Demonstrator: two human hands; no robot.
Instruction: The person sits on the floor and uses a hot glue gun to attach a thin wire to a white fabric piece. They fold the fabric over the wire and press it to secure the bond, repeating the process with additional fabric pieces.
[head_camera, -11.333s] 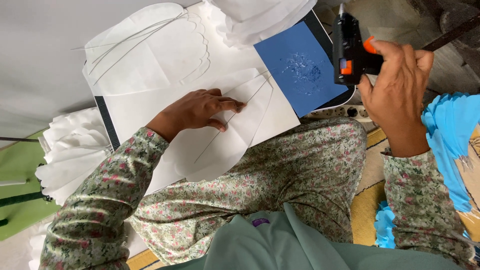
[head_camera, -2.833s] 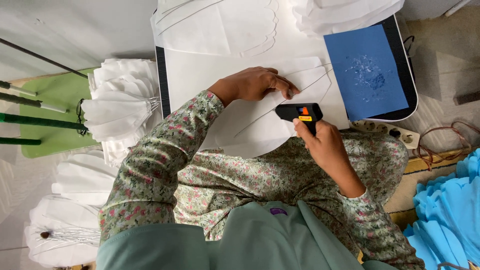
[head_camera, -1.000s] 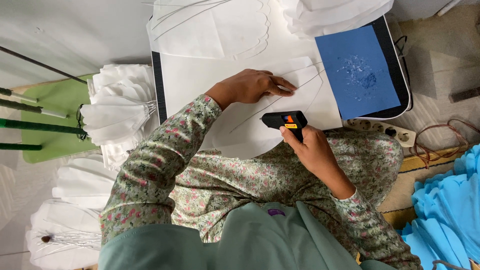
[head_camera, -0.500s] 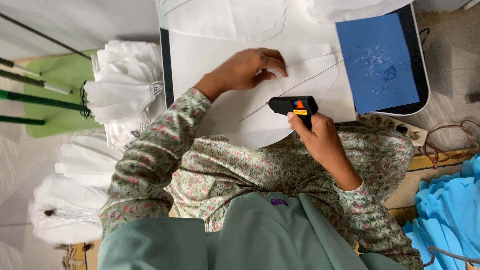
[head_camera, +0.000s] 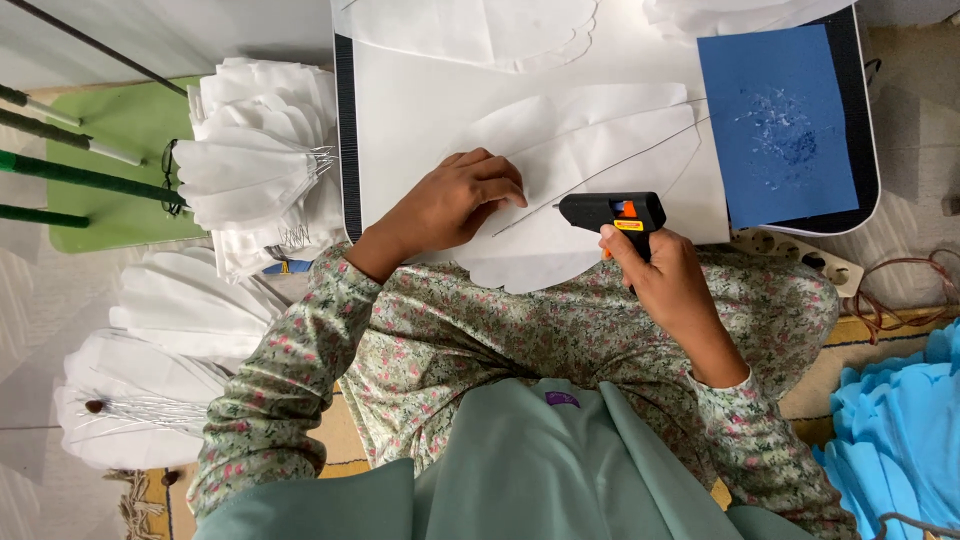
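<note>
Two hands work over the lap: the right hand grips a black glue gun, nozzle toward a thin wire; the left hand lies flat, fingers pressing that wire onto a white petal-shaped sheet on the worktop. Finished wired petals pile at the left, so the job looks well underway, this piece not yet glued. Beyond lies a blue sheet.

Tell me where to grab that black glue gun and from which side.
By the handle, from the person's side: the glue gun lies level, nozzle pointing left over the white petal sheet, and the right hand already wraps the handle under the body.
</note>
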